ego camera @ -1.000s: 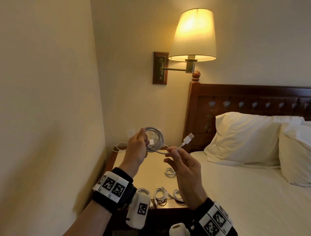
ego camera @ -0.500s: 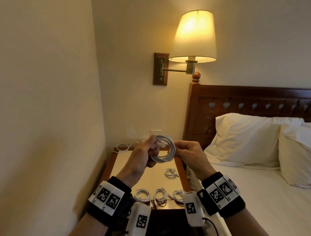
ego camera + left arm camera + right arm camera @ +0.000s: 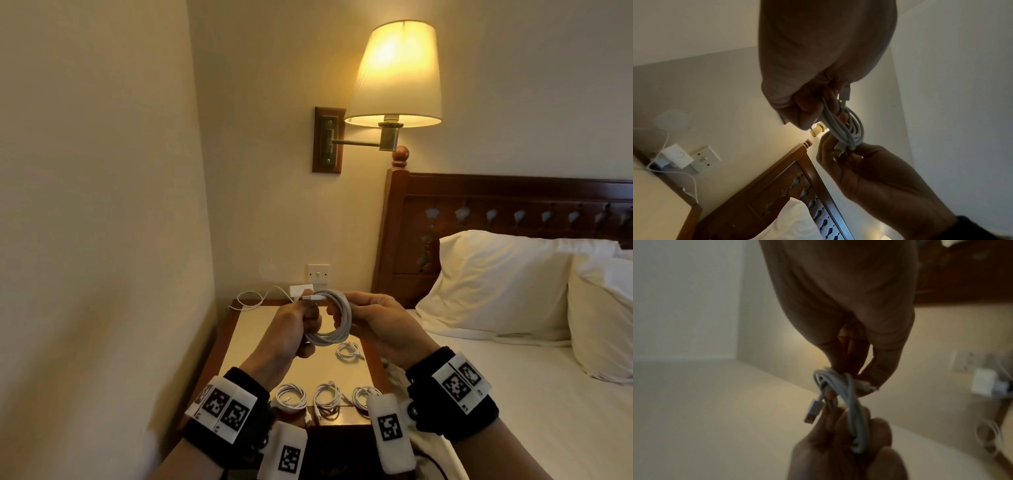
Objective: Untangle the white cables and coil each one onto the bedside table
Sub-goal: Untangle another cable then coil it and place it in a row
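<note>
A white cable wound into a coil [image 3: 334, 322] hangs in the air above the bedside table [image 3: 246, 339]. My left hand [image 3: 298, 325] grips the coil's left side, fingers curled round the strands [image 3: 846, 126]. From the other side my right hand [image 3: 373, 322] pinches the coil's right side, and a small connector lies under its fingertips [image 3: 865, 386]. A USB plug [image 3: 812, 413] sticks out of the coil [image 3: 846, 395] near the left hand. Several coiled white cables lie on the table, one in the middle [image 3: 347, 351] and three along the front edge [image 3: 329, 397].
A loose white cable [image 3: 250, 299] runs from a charger [image 3: 301, 291] plugged in at the wall behind the table. A wall is close on the left, the bed with pillows [image 3: 496, 284] on the right, and a lit wall lamp [image 3: 397, 72] hangs above.
My right hand held the USB end out to the side; it has since turned over and closed on the coil's right side. Both hands and the coil have come lower, toward the table.
</note>
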`<action>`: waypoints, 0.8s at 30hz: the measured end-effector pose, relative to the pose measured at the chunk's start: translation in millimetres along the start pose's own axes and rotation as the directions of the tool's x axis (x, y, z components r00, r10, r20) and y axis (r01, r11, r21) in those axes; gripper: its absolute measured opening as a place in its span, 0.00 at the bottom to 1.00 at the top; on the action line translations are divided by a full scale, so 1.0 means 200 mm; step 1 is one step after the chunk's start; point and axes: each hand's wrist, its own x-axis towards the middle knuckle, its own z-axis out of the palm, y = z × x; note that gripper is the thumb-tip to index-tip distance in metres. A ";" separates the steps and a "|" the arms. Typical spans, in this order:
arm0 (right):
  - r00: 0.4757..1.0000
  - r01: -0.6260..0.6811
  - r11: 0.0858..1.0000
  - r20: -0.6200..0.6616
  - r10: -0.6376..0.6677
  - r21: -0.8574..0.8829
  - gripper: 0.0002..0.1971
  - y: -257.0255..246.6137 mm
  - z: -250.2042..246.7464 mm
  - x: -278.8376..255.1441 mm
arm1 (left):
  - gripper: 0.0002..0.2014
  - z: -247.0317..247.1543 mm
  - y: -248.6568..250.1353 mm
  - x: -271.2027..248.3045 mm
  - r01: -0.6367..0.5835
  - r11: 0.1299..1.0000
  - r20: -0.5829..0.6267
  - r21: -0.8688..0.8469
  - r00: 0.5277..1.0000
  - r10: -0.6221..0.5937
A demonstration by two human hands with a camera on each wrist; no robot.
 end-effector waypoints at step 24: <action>0.981 0.120 0.968 0.176 -0.081 -0.222 0.14 0.05 -0.06 0.00 | 0.24 0.00 -0.02 0.01 0.013 0.994 -0.134 0.111 0.991 0.002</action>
